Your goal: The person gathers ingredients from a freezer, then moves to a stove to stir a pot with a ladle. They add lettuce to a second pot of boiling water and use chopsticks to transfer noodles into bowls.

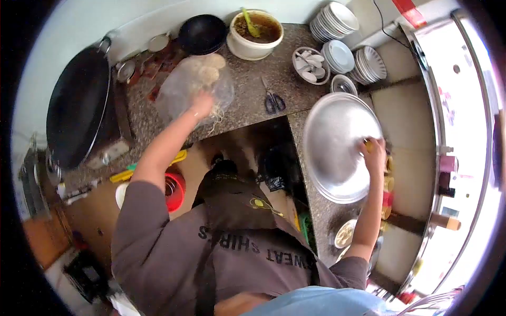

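My left hand (202,103) is at a clear plastic bag (176,89) of pale noodles (206,71) on the stone counter. Its fingers are blurred and partly hidden by the bag, so their grip does not show. Some loose noodle strands (216,117) hang just beside this hand at the counter edge. On the other side, my right hand (374,152) is closed around the knob of a large round metal lid (337,142). The lid lies over the right-hand counter; what is under it is hidden.
Scissors (274,100) lie between the bag and the lid. Behind are a black bowl (203,32) and a sauce tub (253,50) with a green spoon. Stacked white bowls (337,22) and a spoon bowl (311,66) stand right. A big wok (79,108) is left.
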The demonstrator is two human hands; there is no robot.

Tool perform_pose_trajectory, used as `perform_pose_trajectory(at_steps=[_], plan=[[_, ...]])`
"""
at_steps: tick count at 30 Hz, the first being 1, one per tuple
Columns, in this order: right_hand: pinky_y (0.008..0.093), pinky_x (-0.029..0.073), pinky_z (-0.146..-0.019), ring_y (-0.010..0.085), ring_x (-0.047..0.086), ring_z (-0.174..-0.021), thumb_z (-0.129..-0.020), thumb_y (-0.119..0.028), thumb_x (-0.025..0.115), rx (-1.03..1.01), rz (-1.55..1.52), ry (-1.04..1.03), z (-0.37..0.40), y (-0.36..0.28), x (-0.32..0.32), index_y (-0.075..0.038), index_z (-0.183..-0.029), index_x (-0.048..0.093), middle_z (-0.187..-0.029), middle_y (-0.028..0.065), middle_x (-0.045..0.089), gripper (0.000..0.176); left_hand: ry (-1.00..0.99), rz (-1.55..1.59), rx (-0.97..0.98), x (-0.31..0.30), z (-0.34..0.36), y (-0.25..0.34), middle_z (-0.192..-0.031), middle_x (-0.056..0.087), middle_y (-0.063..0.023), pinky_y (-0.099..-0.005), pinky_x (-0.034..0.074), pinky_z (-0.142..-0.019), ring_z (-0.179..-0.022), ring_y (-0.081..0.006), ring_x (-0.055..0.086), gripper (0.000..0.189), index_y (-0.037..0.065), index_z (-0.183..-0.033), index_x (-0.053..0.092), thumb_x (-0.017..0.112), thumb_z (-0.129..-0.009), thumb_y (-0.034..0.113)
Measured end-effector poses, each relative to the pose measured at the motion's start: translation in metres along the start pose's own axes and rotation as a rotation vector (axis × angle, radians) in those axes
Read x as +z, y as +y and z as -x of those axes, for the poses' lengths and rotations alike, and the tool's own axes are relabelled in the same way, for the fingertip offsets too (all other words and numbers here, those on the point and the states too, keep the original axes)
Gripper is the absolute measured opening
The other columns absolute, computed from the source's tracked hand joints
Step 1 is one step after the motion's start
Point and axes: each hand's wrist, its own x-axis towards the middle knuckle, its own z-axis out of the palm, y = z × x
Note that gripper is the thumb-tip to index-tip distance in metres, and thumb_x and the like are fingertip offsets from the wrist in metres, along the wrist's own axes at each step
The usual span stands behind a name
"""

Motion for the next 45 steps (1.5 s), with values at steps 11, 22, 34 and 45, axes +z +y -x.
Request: perform_pose_trajectory(at_steps=[11, 22, 34, 45], plan=[[0.0396, 0.047, -0.078, 0.0351, 0.058, -0.084, -0.069, -0.029, 0.064, -0.076, -0.298, -0.244, -0.075, -0.190, 0.124, -0.006, -0.095, 0.064, -0.100, 0.0208, 0.051, 0.034, -0.062, 0.085, -0.379, 0.032, 0.092, -0.170, -0.084, 0.062, -0.0147, -0.0446, 0.047, -0.064, -0.079, -0.0328, 0.059, 0.016, 0.011, -0.087, 0.065, 0.053, -0.077, 0.015], [0.0421, 0.050, -0.071, 0.0329, 0.060, -0.076, -0.069, -0.026, 0.060, -0.053, -0.387, -0.168, -0.094, -0.198, 0.227, -0.008, -0.081, 0.065, -0.100, 0.0180, 0.052, 0.023, 0.037, 0.235, -0.403, 0.010, 0.122, -0.173, -0.097, 0.056, -0.0178, -0.0400, 0.041, -0.083, -0.096, -0.0353, 0.051, 0.021, 0.004, -0.097, 0.060, 0.052, -0.079, 0.011], [0.0414, 0.048, -0.064, 0.0310, 0.060, -0.075, -0.070, -0.028, 0.066, 0.095, -0.713, 0.030, -0.046, -0.174, 0.193, -0.012, -0.090, 0.060, -0.093, 0.0116, 0.053, 0.026, 0.324, 0.183, -0.219, -0.064, 0.101, -0.081, -0.105, 0.055, -0.0166, -0.0404, 0.037, -0.090, -0.103, -0.0331, 0.048, 0.032, 0.000, -0.105, 0.056, 0.061, -0.076, 0.013], [0.0394, 0.049, -0.075, 0.0346, 0.060, -0.081, -0.077, -0.024, 0.054, 0.669, -0.504, -0.071, 0.108, 0.232, 0.270, -0.006, -0.086, 0.065, -0.086, 0.0167, 0.063, 0.024, 0.047, 1.076, 0.293, -0.144, 0.009, 0.376, -0.092, 0.059, -0.0045, -0.0245, 0.046, -0.075, -0.085, -0.0117, 0.056, 0.015, 0.000, -0.097, 0.059, 0.057, -0.084, 0.007]])
